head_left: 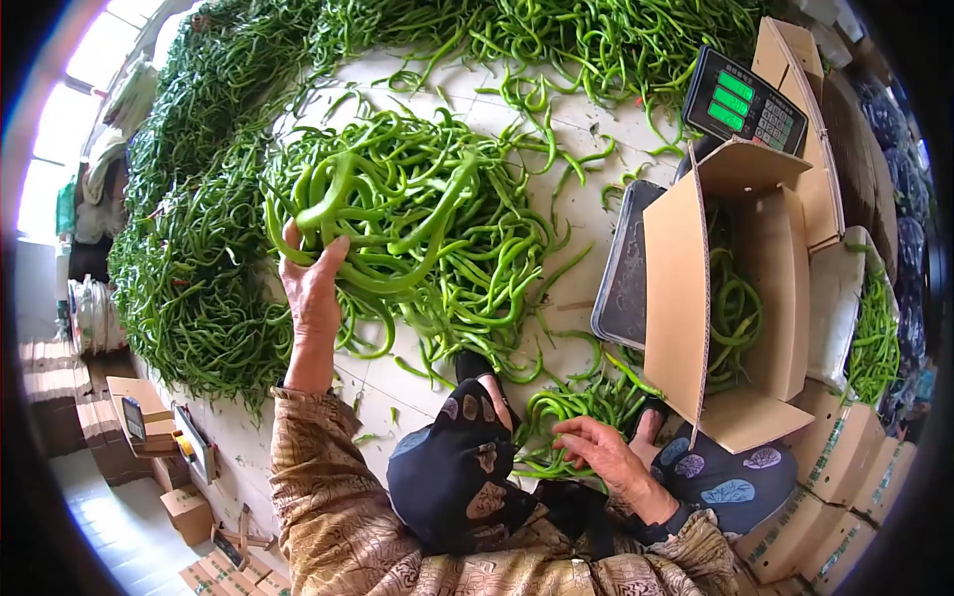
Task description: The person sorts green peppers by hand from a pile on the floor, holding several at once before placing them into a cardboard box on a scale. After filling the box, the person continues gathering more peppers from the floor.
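My left hand (314, 283) is closed around a bunch of long, curled green peppers (340, 204), raised over a loose pile of peppers (497, 263) on the floor. Above my lap, my right hand (611, 459) has its fingers apart and slightly bent, with nothing in them. Close to its fingertips lies a small heap of green peppers (571, 402) between my feet. To the right stands an open cardboard box (676, 308), its flaps spread, with some green peppers (733, 318) inside.
The box stands at a dark scale platform (618, 268); its lit display (745, 104) is behind. Big pepper heaps (189, 248) cover the floor left and back. Taped cartons (840, 447) are stacked at right. Flattened cardboard (99, 427) and a small box (187, 514) are at left.
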`<state>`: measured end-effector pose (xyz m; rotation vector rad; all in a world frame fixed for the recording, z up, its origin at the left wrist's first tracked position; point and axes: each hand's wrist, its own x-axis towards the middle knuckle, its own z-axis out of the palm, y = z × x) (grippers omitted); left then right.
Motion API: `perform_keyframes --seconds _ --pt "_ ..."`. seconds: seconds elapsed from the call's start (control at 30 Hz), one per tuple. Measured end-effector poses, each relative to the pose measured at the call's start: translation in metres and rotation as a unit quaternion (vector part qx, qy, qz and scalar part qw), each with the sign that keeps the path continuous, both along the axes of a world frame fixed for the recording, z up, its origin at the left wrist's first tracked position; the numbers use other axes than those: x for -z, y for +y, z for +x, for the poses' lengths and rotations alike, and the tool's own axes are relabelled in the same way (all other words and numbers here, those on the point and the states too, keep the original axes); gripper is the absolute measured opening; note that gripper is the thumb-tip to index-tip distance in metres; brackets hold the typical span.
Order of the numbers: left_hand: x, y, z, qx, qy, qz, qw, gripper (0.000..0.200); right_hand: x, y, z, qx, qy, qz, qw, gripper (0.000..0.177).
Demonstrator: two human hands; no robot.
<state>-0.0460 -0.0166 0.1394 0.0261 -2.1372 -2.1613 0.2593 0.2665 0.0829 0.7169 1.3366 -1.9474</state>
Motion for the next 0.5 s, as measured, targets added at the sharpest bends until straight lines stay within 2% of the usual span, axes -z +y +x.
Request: perform_keyframes --seconds 0.17,0.3,0.43,0.5 --pt "-0.052 0.000 0.013 -0.016 0.041 0.018 0.999 0.043 -0.003 0.001 0.002 -0.001 0.043 0.013 0.999 0.033" --pt "-0.092 0.004 0.029 -0.018 0.023 0.075 0.997 0.030 -0.010 0.006 -0.002 0.012 0.079 0.044 0.996 0.033" --pt "-0.118 0.002 0.045 0.000 -0.001 0.133 0.991 0.028 -0.029 0.010 -0.007 0.033 0.093 0.058 0.993 0.032" --pt "-0.130 0.004 0.056 0.004 -0.023 0.155 0.988 0.027 -0.032 0.013 -0.009 0.051 0.135 0.063 0.988 0.029"
